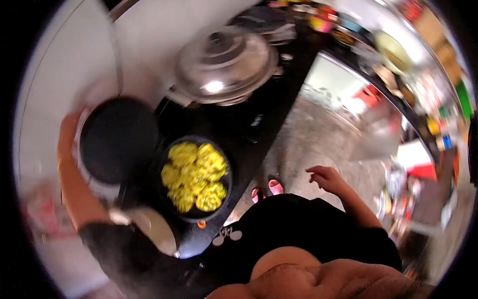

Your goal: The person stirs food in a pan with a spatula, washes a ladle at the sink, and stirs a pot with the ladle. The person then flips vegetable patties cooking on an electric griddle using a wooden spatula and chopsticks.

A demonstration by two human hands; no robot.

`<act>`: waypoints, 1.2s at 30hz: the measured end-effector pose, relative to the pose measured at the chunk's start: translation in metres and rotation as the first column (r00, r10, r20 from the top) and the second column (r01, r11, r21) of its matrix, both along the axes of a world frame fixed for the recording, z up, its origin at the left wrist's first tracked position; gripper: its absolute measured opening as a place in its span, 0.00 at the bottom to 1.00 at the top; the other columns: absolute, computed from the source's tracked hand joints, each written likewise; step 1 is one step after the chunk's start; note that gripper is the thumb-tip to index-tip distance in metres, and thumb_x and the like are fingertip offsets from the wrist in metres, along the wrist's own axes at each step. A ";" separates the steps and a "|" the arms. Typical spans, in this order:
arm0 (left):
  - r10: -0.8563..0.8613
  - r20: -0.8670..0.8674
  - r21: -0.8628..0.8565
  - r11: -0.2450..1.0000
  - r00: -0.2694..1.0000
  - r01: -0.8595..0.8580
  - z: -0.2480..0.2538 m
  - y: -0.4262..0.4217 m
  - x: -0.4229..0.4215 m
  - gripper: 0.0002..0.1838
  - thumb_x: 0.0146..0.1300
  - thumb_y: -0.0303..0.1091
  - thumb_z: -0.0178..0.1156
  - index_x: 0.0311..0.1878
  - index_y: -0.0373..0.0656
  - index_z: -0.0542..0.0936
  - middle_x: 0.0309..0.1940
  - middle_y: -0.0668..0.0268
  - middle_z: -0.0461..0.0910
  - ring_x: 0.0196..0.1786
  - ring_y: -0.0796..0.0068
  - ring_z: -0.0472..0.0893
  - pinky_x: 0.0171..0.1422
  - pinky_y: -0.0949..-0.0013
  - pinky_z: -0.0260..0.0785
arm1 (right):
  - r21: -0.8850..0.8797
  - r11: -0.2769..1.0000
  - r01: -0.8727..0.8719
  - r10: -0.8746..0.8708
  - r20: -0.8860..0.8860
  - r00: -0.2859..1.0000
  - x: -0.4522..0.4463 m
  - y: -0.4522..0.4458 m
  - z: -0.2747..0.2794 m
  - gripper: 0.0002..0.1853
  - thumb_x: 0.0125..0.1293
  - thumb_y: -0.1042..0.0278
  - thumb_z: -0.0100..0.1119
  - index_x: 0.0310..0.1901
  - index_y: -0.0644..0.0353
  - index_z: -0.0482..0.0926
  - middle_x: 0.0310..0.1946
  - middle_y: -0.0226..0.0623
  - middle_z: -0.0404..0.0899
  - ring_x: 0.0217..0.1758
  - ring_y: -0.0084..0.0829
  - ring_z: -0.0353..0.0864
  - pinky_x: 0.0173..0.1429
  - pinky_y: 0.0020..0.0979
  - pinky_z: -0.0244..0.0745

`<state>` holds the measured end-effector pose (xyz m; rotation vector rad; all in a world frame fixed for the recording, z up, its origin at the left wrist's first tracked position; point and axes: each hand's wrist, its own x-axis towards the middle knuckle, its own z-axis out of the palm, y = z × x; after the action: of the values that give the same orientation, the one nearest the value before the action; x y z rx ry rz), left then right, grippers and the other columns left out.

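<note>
My left hand is at the outer edge of a round black lid with a pale rim. Its fingers are partly hidden behind that rim and seem closed on it. Beside the lid, a round black pan holds several yellow patties packed close together. Whether lid and pan are joined is hidden. My right hand hangs in the air over the floor, away from the counter. It holds nothing, and its fingers are loosely bent and apart.
A large lidded steel pot stands farther back on the black counter. Near my left arm is a pale bowl-like thing, and a small orange piece sits by the pan. Blurred kitchenware lines the right-hand counter, including a pale green bowl.
</note>
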<state>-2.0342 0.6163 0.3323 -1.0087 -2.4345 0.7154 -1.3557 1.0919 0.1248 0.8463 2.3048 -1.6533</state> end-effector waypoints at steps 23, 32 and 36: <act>0.191 0.364 0.686 0.607 0.912 -0.401 0.049 -0.023 0.056 0.22 0.66 0.43 0.48 0.57 0.39 0.72 0.52 0.50 0.73 0.55 0.56 0.74 0.54 0.61 0.66 | 0.309 0.943 0.121 -0.047 -0.236 0.971 -0.031 0.236 -0.005 0.15 0.62 0.72 0.48 0.49 0.62 0.77 0.33 0.36 0.82 0.38 0.25 0.81 0.45 0.29 0.75; 0.312 -0.011 0.935 0.340 0.950 -0.100 0.038 0.203 0.389 0.21 0.66 0.39 0.48 0.58 0.40 0.70 0.53 0.54 0.73 0.54 0.60 0.73 0.54 0.62 0.65 | 0.933 0.292 0.212 -0.207 -0.155 0.966 -0.091 0.654 -0.027 0.18 0.53 0.72 0.52 0.48 0.63 0.77 0.45 0.51 0.77 0.51 0.46 0.76 0.56 0.41 0.70; 0.341 0.289 0.939 0.079 0.894 -0.334 -0.047 0.297 0.490 0.20 0.66 0.38 0.48 0.59 0.41 0.69 0.53 0.56 0.72 0.54 0.62 0.73 0.55 0.62 0.65 | 0.988 0.141 0.067 -0.359 -0.013 0.933 -0.108 0.752 -0.046 0.20 0.59 0.69 0.50 0.55 0.57 0.72 0.47 0.43 0.77 0.57 0.41 0.73 0.61 0.42 0.66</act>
<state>-1.5441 0.9132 0.2853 0.1727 -2.3277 -0.8420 -1.4633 1.8444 0.0785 1.4989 2.9802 0.3382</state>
